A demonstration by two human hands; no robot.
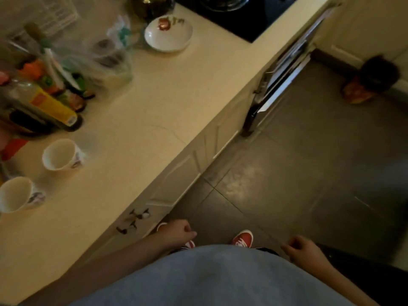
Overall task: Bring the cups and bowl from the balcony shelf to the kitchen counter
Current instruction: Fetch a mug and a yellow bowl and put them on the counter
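Observation:
Two white cups with dark prints stand on the cream kitchen counter at the left: one cup and, nearer the left edge, a second cup. A white bowl with a flower pattern sits farther back on the counter near the stove. My left hand hangs low beside the counter's front, fingers curled, holding nothing. My right hand hangs at the right over the floor, fingers also curled and empty. Both hands are well away from the cups and bowl.
Bottles and jars and a clear plastic bag crowd the counter's left. A black cooktop lies at the back. An oven door hangs ajar. Dark tile floor spreads right, with a dark object by the wall.

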